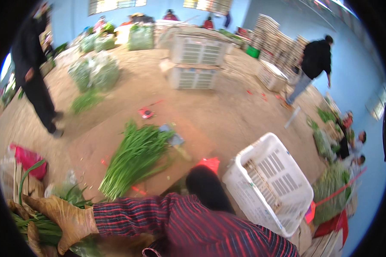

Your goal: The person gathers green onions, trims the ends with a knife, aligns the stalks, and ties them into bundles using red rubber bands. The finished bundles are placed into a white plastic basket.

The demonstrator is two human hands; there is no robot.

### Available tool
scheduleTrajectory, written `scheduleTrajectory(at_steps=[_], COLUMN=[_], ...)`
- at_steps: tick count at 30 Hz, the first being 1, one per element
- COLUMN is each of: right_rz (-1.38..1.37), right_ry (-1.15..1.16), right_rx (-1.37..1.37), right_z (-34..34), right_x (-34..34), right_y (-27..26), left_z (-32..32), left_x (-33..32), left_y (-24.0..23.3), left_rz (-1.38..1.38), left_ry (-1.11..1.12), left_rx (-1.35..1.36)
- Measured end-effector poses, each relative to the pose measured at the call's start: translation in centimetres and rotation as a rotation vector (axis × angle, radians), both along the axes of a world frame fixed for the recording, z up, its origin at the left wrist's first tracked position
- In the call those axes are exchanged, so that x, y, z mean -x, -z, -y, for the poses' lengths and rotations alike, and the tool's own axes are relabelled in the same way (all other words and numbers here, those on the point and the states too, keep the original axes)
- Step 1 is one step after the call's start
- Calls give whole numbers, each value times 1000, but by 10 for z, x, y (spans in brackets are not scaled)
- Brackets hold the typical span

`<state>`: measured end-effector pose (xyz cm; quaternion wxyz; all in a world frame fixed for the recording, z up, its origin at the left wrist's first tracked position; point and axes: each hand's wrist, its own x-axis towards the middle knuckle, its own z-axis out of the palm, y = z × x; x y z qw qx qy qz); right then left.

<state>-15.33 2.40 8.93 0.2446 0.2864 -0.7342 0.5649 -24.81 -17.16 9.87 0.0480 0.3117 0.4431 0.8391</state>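
My right hand (66,213), in a soiled, yellowish thin glove, reaches from a red-and-dark striped sleeve to the lower left. Its thumb and fingers are spread around a bunch of long green leaves (48,228). Brownish fingers, apparently of my left hand (33,234), show at the far left against the same bunch; the rest of that hand is hidden, so its grip is unclear. A long leaf rises beside the fingers. Before me, a large bundle of green stalks (133,157) lies on a reddish-brown board or mat, beside a grey flat object (172,135).
An empty white plastic crate (267,186) leans at the right. Stacked crates (196,61) and bagged greens (95,72) stand farther off. One person (32,70) stands at the left; another (315,61) is at the right, and several sit farther away.
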Motion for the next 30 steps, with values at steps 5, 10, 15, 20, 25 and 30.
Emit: scheduleTrajectory(at_steps=[5, 10, 15, 20, 25, 30], right_rz=[94, 452, 480, 779, 1130, 525], right_ry=[419, 724, 1073, 1126, 1479, 1247], right_rx=[-86, -158, -248, 189, -191, 149], right_z=[-69, -149, -231, -258, -252, -215], right_x=[-89, -194, -312, -443, -525, -506], right_y=[17, 87, 131, 137, 145, 106], left_z=[-110, -187, -233, -271, -285, -324], left_x=[-25, -31, -33, -42, -50, -92], left_y=[-3, 6, 3, -8, -19, -17], left_rz=[164, 162, 174, 145, 95, 47], left_ry=[306, 234, 624, 833, 770, 290], left_rx=[-116, -152, -304, -406, -383, -347])
